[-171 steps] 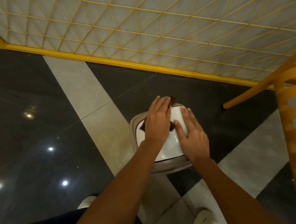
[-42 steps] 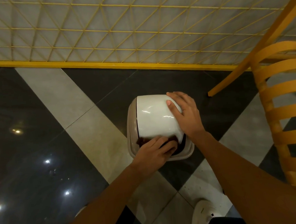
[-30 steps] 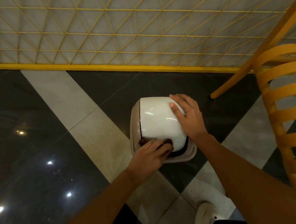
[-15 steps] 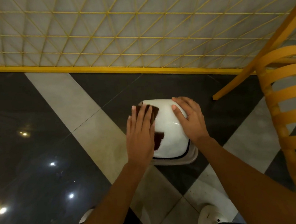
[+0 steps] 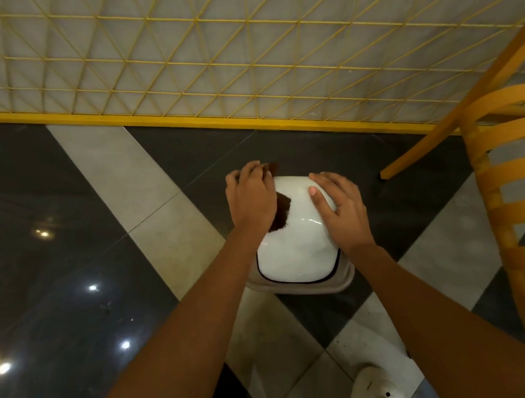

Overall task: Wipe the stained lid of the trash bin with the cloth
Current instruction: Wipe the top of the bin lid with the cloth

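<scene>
— Two hands are working on the bin. Where is each one sitting?

— Left hand [image 5: 251,200] is lying palm-down over the far left part of the white lid [image 5: 295,247], fingers curling over its far edge. Right hand [image 5: 341,210] is resting on the lid's right side, fingers spread flat, thumb pointing inward across the top.

— Is the left grip holding anything?

— It is pressing the dark brown cloth [image 5: 282,211] against the lid. A corner of cloth is showing from under the palm on its right side, and another scrap is poking out beyond the fingertips at the far edge. Most of the cloth is hidden under the hand.

— And the right one?

— Open, holding nothing, just lying against the lid.

— Where is the bin itself standing?

— Trash bin [image 5: 338,283] is standing on the floor [image 5: 66,252], dark glossy tile crossed by pale bands, near a yellow lattice panel [image 5: 239,55]. A yellow slatted chair [image 5: 514,204] is standing to the right, apart from the bin. The lid's near half is looking clean and glossy. White shoes [image 5: 371,388] are showing at the bottom edge.
</scene>
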The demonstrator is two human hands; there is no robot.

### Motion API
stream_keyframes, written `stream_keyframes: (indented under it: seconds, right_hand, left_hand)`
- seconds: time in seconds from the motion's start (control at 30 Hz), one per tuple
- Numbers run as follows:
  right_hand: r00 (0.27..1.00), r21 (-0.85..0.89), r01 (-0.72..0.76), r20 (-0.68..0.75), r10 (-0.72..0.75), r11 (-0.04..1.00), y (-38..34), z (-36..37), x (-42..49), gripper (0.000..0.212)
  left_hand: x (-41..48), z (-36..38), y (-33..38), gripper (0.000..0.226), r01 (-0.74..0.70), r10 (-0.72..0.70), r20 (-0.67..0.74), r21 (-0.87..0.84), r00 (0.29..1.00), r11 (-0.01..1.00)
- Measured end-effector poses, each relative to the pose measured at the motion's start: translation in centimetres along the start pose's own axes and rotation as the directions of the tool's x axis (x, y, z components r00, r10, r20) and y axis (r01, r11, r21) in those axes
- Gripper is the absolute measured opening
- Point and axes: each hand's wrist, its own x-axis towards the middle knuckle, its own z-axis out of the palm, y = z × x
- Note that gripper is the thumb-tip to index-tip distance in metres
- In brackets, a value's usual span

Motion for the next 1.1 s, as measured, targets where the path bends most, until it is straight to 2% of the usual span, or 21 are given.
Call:
stream_keyframes:
  seconds: [0.1, 0.17, 0.27, 0.33, 0.4, 0.5, 0.53, 0.63, 0.7, 0.77, 0.87, 0.93, 1.1]
  right_hand:
    - [1.000, 0.007, -0.017, -0.001, 0.017, 1.000, 0.0, 0.0, -0.1, 0.039]
    - [1.000, 0.011, -0.018, -0.001, 0.018, 1.000, 0.0, 0.1, -0.1, 0.038]
    - [1.000, -0.008, 0.003, -0.004, -0.003, 1.000, 0.1, 0.0, -0.1, 0.038]
    - [1.000, -0.020, 0.010, -0.004, -0.010, 1.000, 0.1, 0.0, -0.1, 0.039]
    - [1.000, -0.019, 0.003, -0.003, -0.003, 1.000, -0.1, 0.1, -0.1, 0.039]
    - [1.000, -0.009, -0.005, -0.003, 0.005, 1.000, -0.3, 0.0, -0.1, 0.038]
    - [1.000, -0.009, -0.005, -0.002, 0.005, 1.000, -0.3, -0.1, -0.1, 0.038]
    - [1.000, -0.027, -0.005, -0.007, 0.005, 1.000, -0.2, -0.1, -0.2, 0.040]
    - [1.000, -0.039, -0.013, -0.007, 0.012, 0.999, -0.2, 0.0, -0.2, 0.041]
    - [1.000, -0.035, -0.005, -0.006, 0.005, 0.999, -0.2, -0.1, -0.1, 0.040]
    - [1.000, -0.011, 0.000, -0.005, 0.000, 1.000, -0.4, -0.2, -0.1, 0.038]
    - [1.000, -0.012, -0.010, -0.003, 0.010, 1.000, -0.4, -0.1, -0.2, 0.039]
    - [1.000, -0.024, -0.009, -0.021, 0.009, 1.000, -0.4, -0.1, -0.3, 0.040]
  left_hand:
    - [0.6, -0.3, -0.4, 0.037, 0.139, -0.131, 0.049, -0.211, 0.990, 0.968]
    - [-0.8, -0.3, -0.7, 0.036, 0.121, -0.124, 0.004, -0.271, 0.992, 0.955]
    - [-3.6, 0.1, -1.5, 0.035, -0.140, 0.129, -0.104, -0.109, 0.986, 0.984]
    - [-3.2, 0.1, -1.8, 0.036, -0.235, 0.235, -0.055, 0.011, 0.970, 0.972]
    - [-1.6, -0.1, -1.3, 0.036, -0.211, 0.210, 0.016, 0.065, 0.978, 0.975]
    - [0.3, -0.4, 0.4, 0.033, -0.115, 0.112, 0.034, 0.129, 0.993, 0.985]
    - [0.3, -0.3, 1.1, 0.034, -0.145, 0.137, 0.060, 0.161, 0.989, 0.976]
    - [-1.1, 0.3, 2.5, 0.042, -0.391, 0.363, 0.160, 0.207, 0.918, 0.897]
    - [-1.0, 0.3, 2.2, 0.041, -0.458, 0.427, 0.174, 0.227, 0.887, 0.859]
    - [-0.1, 0.2, 1.7, 0.035, -0.412, 0.384, 0.156, 0.233, 0.910, 0.881]
    - [1.1, -0.3, 1.8, 0.030, -0.181, 0.150, 0.140, 0.246, 0.979, 0.952]
    - [1.0, -0.1, 2.5, 0.031, -0.162, 0.119, 0.157, 0.299, 0.980, 0.940]
    - [-0.5, 0.6, 2.6, 0.042, -0.428, 0.385, 0.205, 0.247, 0.900, 0.869]
